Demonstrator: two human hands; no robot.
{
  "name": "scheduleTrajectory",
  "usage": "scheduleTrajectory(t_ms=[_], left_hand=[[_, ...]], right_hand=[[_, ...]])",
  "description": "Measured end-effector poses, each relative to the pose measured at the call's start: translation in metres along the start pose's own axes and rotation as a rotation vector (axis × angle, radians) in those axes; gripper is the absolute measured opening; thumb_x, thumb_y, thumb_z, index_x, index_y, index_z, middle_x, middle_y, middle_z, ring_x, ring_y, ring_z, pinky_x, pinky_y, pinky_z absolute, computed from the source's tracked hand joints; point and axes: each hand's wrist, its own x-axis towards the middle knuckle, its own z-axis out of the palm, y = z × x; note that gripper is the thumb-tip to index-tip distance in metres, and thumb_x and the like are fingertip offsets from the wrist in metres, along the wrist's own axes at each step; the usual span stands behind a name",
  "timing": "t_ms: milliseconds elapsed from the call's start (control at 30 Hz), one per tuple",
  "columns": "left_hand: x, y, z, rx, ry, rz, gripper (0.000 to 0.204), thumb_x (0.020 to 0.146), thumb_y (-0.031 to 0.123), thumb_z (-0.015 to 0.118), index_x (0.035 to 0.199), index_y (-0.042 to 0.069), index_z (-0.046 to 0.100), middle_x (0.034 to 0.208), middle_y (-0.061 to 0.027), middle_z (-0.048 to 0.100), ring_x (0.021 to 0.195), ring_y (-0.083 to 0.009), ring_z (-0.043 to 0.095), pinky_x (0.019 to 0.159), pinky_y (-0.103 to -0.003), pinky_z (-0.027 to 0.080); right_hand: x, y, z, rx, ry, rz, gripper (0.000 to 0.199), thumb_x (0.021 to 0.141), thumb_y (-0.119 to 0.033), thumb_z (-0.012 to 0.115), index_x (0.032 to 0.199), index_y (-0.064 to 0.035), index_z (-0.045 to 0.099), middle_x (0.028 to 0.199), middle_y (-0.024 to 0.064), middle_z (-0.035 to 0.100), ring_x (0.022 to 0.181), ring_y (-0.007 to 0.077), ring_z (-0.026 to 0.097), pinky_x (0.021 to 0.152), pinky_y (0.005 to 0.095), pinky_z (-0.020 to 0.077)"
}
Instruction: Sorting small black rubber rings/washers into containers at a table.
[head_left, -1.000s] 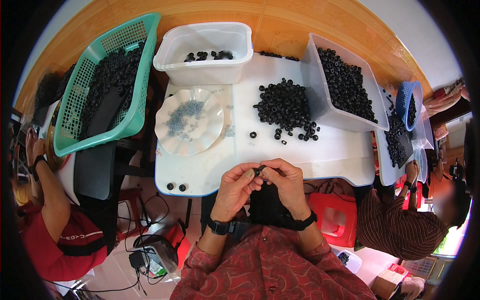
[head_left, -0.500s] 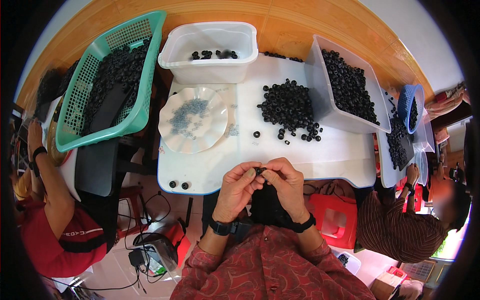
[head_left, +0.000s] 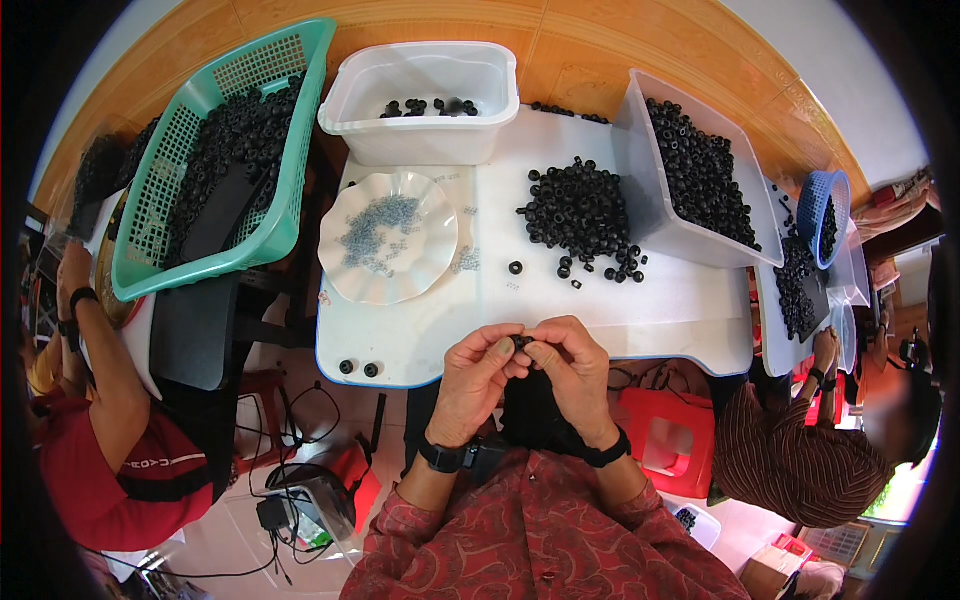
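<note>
At the near edge of the white table [head_left: 640,310], head view: left hand [head_left: 468,390] and right hand [head_left: 572,385] together, fingertips of both pinched on one small black part [head_left: 521,342], details mostly hidden by fingers. Pile of black pieces [head_left: 578,208] beyond, beside the translucent bin [head_left: 652,205]. Scalloped plate [head_left: 437,250] with tiny bluish bits [head_left: 378,230] sits left of the pile. Two black rings [head_left: 371,370] near the front-left corner.

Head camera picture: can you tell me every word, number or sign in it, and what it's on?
Red shirt at left: white lettering, which I won't copy out.
White table: reddish mark by its left edge, too small to read.
Small black part being held: too small to tell.
Elsewhere, I can read nothing.
</note>
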Motion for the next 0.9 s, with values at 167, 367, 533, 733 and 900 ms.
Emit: scheduleTrajectory(t_ms=[167,367,533,733,900], left_hand=[[-0.001,-0.001,0.0,0.034,0.006,0.011,0.025,0.095,0.006,0.057,0.117,-0.004,0.061,0.099,-0.0106,0.067,0.082,-0.0148,0.065,0.072,-0.024,0.054],[-0.004,0.0,0.002,0.076,0.03,0.031,0.026,0.095,0.006,0.057,0.119,-0.004,0.061,0.098,-0.0104,0.067,0.081,-0.0156,0.065,0.073,-0.026,0.054],[-0.005,0.002,0.003,0.133,0.01,0.061,0.026,0.095,0.007,0.058,0.118,-0.004,0.061,0.097,-0.0099,0.067,0.08,-0.0159,0.065,0.073,-0.026,0.054],[-0.008,0.002,0.004,0.133,0.047,0.067,0.02,0.095,0.005,0.058,0.112,-0.005,0.063,0.093,-0.0119,0.067,0.076,-0.016,0.066,0.069,-0.027,0.057],[-0.011,0.003,0.014,0.262,0.153,0.069,0.021,0.095,0.004,0.058,0.112,-0.005,0.064,0.094,-0.0123,0.068,0.078,-0.017,0.068,0.07,-0.028,0.059]], right_hand=[[-0.001,0.0,0.0,-0.053,0.012,-0.033,0.011,0.088,0.004,0.063,0.099,0.0023,0.065,0.097,0.0069,0.058,0.08,0.0114,0.062,0.07,0.0227,0.0523],[-0.001,-0.003,0.0,-0.272,0.009,-0.171,0.012,0.086,0.005,0.064,0.098,0.0024,0.065,0.095,0.0089,0.059,0.075,0.0133,0.063,0.065,0.0234,0.0525],[-0.002,-0.008,0.003,-0.258,0.031,-0.207,0.014,0.084,0.005,0.067,0.098,0.0014,0.065,0.092,0.0093,0.059,0.074,0.0148,0.065,0.062,0.0254,0.0529],[0.001,-0.014,0.0,-0.474,-0.014,-0.341,0.014,0.082,0.005,0.067,0.095,0.0024,0.063,0.092,0.0107,0.059,0.072,0.0191,0.065,0.061,0.028,0.0538],[0.004,-0.017,-0.002,-0.506,-0.073,-0.39,0.016,0.079,0.005,0.07,0.093,0.002,0.062,0.089,0.0129,0.059,0.072,0.0228,0.062,0.061,0.0298,0.0507]])
